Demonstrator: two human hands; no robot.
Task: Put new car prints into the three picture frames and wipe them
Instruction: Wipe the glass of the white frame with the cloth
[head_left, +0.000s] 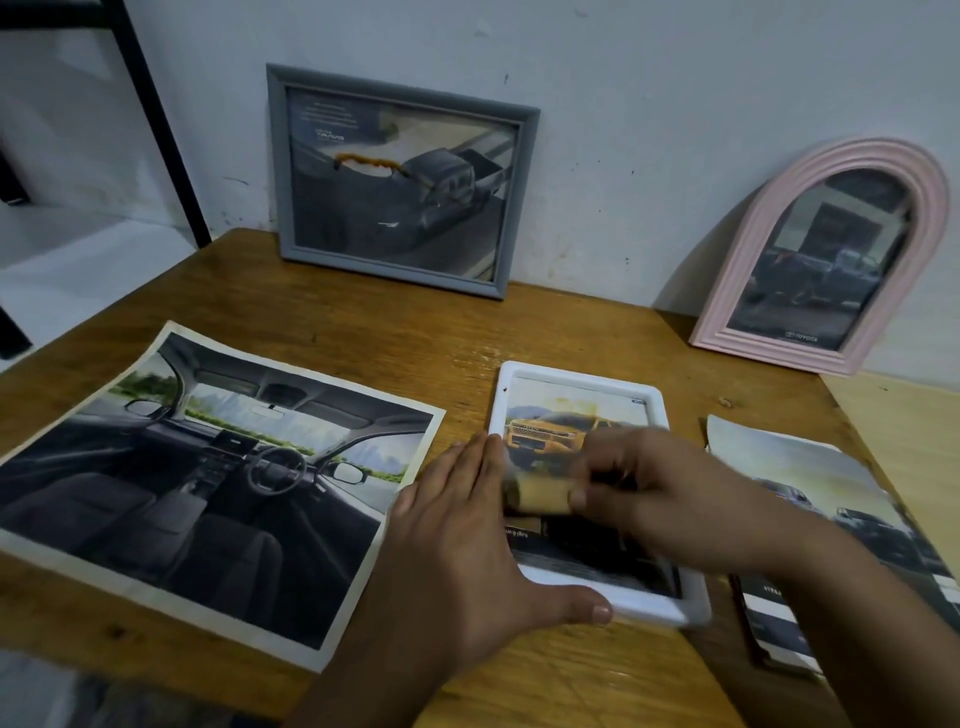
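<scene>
The right hand, blurred as if in motion, pinches a small tan pad, seemingly a folded cloth or sponge, against the glass of the white frame, which lies flat on the worktop with an orange car print already inside it; the hand appears to be wiping. The left hand lies flat, fingers straight and thumb spread along the frame's near-left edge, most likely to pin it so it does not slide under the rubbing. Lying flat suits that pressing; the other two frames stand out of the way against the wall: a grey frame at the back and a pink arched frame to the right, each showing a dark car picture. That makes three frames, one under the hands and two upright. Loose prints lie to both sides: one large car-interior print on the left, and on the right a curled car print with a darker sheet edge beneath it, so at least two there, though I cannot count them surely.
</scene>
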